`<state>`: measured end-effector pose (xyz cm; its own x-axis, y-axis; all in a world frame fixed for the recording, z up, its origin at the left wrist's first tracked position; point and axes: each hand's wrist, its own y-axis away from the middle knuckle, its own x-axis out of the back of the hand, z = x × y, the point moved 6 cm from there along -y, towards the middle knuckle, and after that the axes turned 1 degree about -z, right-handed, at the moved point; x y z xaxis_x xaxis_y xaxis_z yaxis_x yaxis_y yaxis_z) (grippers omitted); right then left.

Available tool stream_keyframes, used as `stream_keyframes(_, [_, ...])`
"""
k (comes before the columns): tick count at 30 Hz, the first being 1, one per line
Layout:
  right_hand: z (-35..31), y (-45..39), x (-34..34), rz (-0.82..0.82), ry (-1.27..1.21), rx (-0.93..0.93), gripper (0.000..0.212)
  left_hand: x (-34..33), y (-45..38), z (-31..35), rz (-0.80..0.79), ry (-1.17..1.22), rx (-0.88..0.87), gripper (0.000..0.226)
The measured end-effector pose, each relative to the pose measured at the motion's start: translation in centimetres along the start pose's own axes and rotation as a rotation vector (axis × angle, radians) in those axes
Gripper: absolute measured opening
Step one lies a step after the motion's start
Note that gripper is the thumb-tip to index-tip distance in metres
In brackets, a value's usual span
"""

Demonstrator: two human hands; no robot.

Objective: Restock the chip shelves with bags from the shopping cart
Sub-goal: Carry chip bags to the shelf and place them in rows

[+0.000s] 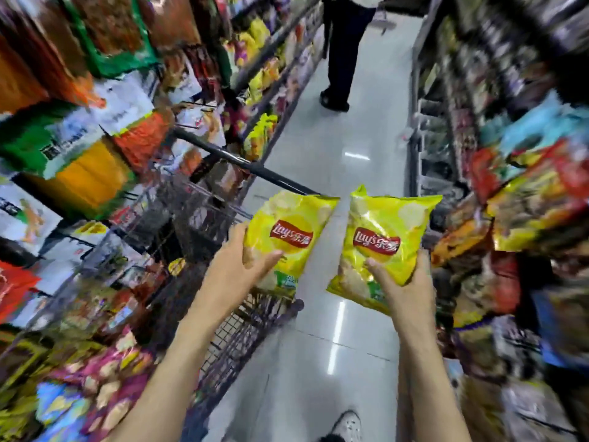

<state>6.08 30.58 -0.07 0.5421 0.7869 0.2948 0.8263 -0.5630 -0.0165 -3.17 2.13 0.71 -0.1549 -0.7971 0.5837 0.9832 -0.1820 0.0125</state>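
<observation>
Over the aisle floor, ahead of the person: two chip bags held up side by side, apart, neither touching a shelf.
Left hand [247,260]: fingers and thumb curled round the lower half of the left glossy yellow crinkled-foil chip bag with red logo [291,232], thumb across its front.
Right hand [403,282]: pinches the lower part of the right glossy yellow foil chip bag with red logo [384,240] — thumb on the face, fingers behind.
Long axes: both bags run from 6 to 12 o'clock, tops tilted toward 1 o'clock, each bag above its grip.
Key relation: the blurred snack shelves at 3 o'clock [526,218] lie just beside the right-hand bag; the left shelves at 9 o'clock [79,154] sit well apart, beyond the dark wire-mesh shopping cart [204,224].
Nearer hand: likely the right, if the right-side shelf is the target — too blurred to confirm a matching slot.
Materials: thin, puffed, slippery film; probably crushes under a hard squeeze.
Beyond, at 12 o'clock: another person's dark trouser legs [342,59] on the shiny pale tiled floor [334,186].
</observation>
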Motion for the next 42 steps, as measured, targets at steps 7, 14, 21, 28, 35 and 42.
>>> stream_keyframes(7, [2.4,-7.8,14.7,0.127,0.044,0.018,0.059,-12.1,-5.1,10.3,-0.004,0.042,-0.087,0.054])
stream_keyframes(14, [4.7,-14.0,22.7,0.177,0.062,-0.007,0.075,-22.3,-9.8,17.8,-0.034,-0.005,-0.095,0.051])
stream_keyframes(21, [5.0,-22.7,21.2,0.100,0.043,-0.024,0.062,-24.4,-16.9,19.8,-0.030,-0.003,-0.059,0.048])
stream_keyframes(28, [2.9,-36.6,17.7,0.073,0.093,0.011,0.063,-25.4,-31.1,20.8,0.003,0.120,-0.029,0.058])
stream_keyframes(35, [-0.5,-51.7,15.0,0.100,0.050,0.062,0.047,-25.6,-46.4,25.5,0.050,0.099,-0.079,0.035])
stream_keyframes(42, [-1.8,-65.3,11.0,0.066,0.009,0.098,0.049,-26.8,-59.1,27.8,0.104,0.145,-0.101,0.036])
